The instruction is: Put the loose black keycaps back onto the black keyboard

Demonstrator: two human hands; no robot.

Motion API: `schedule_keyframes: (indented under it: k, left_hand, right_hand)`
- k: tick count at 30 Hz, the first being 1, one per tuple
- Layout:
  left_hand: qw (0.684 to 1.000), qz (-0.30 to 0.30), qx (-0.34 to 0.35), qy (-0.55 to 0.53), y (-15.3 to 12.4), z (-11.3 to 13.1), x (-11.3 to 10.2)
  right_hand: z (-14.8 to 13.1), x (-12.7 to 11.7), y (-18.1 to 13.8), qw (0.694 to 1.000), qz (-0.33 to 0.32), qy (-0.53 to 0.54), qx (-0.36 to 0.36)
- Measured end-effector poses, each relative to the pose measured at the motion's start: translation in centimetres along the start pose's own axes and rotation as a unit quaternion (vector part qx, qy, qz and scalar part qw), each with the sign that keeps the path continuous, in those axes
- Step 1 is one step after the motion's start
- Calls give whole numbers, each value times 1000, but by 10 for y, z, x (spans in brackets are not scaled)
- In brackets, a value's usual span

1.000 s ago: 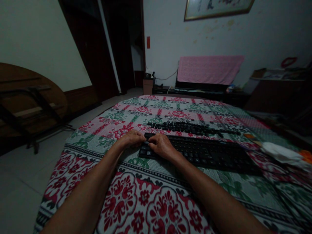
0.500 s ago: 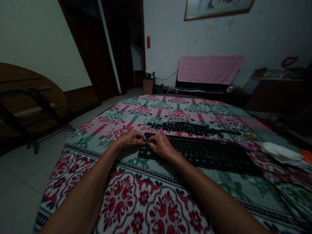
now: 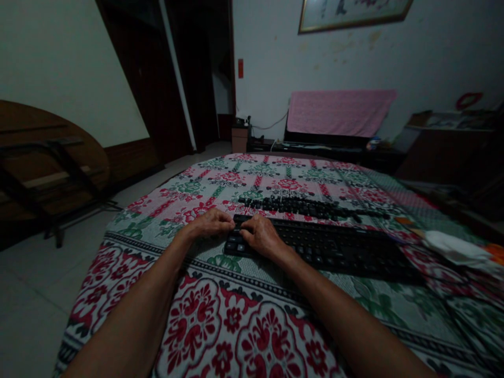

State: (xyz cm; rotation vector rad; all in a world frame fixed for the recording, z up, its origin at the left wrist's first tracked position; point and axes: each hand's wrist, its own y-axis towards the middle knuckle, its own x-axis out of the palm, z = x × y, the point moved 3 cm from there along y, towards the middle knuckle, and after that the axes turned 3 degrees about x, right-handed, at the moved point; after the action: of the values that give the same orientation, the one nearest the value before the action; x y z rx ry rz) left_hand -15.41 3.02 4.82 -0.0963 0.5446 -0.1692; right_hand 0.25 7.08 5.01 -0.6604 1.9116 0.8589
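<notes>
Covering the lower frame: I note a patterned cloth (image 3: 192, 315) in red, green and white, running up to mid-frame beneath the work.
Cables: I trace dark cables (image 3: 452, 315) across the cloth at lower right.
Right hand: I log the right hand (image 3: 260, 233) at centre, resting on the keyboard's left end, fingers curled and thumb near the forefinger; I cannot tell whether they pinch a key.
Keyboard: I find the black keyboard (image 3: 354, 254) extending from centre to right of frame, its left end under the fingers.
Left hand: I log the left hand (image 3: 214, 222) just beside that end, thumb and fingertips drawn close; any item between them is hidden from me.
Right edge: I record a white crumpled item (image 3: 452, 247) near the keyboard.
Loose pieces: I see small black pieces (image 3: 311, 207) strewn in a band beyond the keyboard.
Back wall: I observe a pink cloth (image 3: 340, 113), upper right of centre.
</notes>
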Motion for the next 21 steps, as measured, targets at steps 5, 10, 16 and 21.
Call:
schedule_keyframes:
  k: [5, 10, 16, 21]
  left_hand:
    - [1000, 8, -10, -7, 2, 0, 5]
    - [1000, -9, -4, -23, 1, 0, 3]
    - [1000, -24, 20, 1, 2, -4, 1]
    - [999, -28, 25, 11, 3, -1, 3]
  right_hand:
    - [2, 0, 2, 1000, -11, -1, -10]
    - [2, -1, 2, 1000, -18, -4, -10]
    - [1, -1, 1, 1000, -6, -13, -9]
    - [2, 2, 2, 1000, -4, -11, -10]
